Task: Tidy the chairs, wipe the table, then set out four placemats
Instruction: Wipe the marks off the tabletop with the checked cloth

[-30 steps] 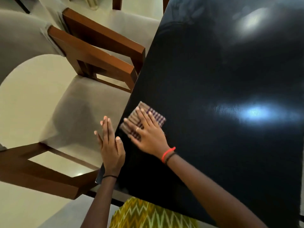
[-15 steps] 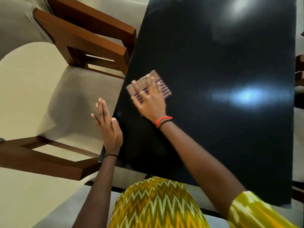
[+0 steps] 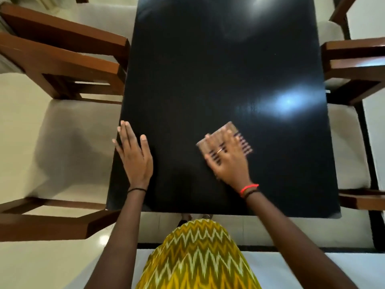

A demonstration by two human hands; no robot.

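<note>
Fingers [image 3: 214, 145] of our right hand [image 3: 230, 164] lie flat, apparently, on the blurred cloth [image 3: 228, 130] on the table [image 3: 208, 59], left hand [image 3: 135, 158] splayed at its edge; chairs [image 3: 68, 59] look tucked, wiping underway, no placemats yet.

A glossy black rectangular table [image 3: 208, 69] fills the middle of the view, with bright patches of light reflecting off its top. A cloth [image 3: 224, 131], a small folded square in brown with dark stripes, lies flat on the near right part of the table, under the spread fingers of the right hand [image 3: 231, 161]. Four chairs with brown wooden arms and pale cushioned seats stand close against the long edges: a near left chair [image 3: 68, 147], a far left chair [image 3: 62, 32], a near right chair [image 3: 350, 147] and a far right chair [image 3: 329, 30].
</note>
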